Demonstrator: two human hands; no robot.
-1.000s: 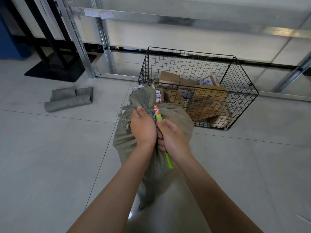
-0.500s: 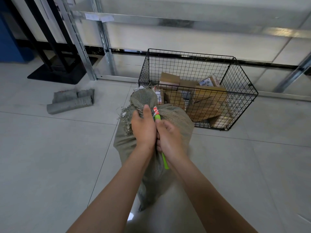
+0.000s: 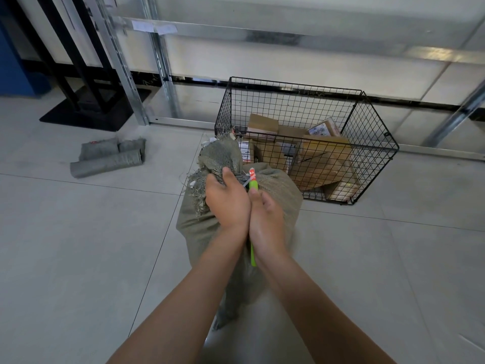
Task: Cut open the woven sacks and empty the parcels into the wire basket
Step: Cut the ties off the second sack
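A full grey-green woven sack (image 3: 278, 195) stands on the floor in front of me, its tied neck (image 3: 220, 158) bunched upward. My left hand (image 3: 227, 202) grips the sack just below the neck. My right hand (image 3: 266, 219) presses against the left one and holds a green utility knife (image 3: 253, 185) with a red tip, its blade at the tie. Behind the sack stands the black wire basket (image 3: 372, 122), holding several cardboard parcels (image 3: 322, 158).
Rolled empty sacks (image 3: 110, 158) lie on the tiled floor to the left. A metal shelving frame (image 3: 160, 74) runs along the wall behind the basket. A black stand base (image 3: 89, 111) sits at the far left.
My hands and the knife have shifted slightly along the sack's neck; the knife sits lower in my right hand. The sack stays tied.
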